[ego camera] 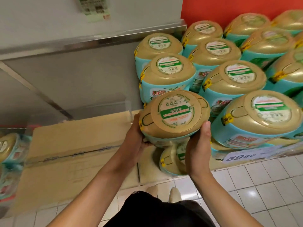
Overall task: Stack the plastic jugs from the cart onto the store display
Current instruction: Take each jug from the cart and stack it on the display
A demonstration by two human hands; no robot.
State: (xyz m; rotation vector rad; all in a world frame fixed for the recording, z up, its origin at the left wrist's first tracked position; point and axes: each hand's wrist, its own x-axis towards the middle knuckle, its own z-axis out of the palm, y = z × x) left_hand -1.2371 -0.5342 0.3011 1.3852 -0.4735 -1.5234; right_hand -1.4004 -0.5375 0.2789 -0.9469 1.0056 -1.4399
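I hold one plastic jug (173, 115) with a gold lid and teal body in front of me, tilted slightly. My left hand (136, 136) grips its left side and underside. My right hand (199, 145) grips its right side, thumb up along the lid's rim. The jug hangs just left of the display stack (229, 76), where several like jugs stand in tiers. Another jug (173, 159) sits low on the display directly beneath the held one, partly hidden by my hands.
A flat cardboard sheet (73, 153) lies over the low platform at left. A price sign (246, 155) reading 39.90 fronts the display. A grey cabinet wall (65, 71) stands behind. More jugs (9, 153) show at far left. White tiled floor (262, 185) lies below.
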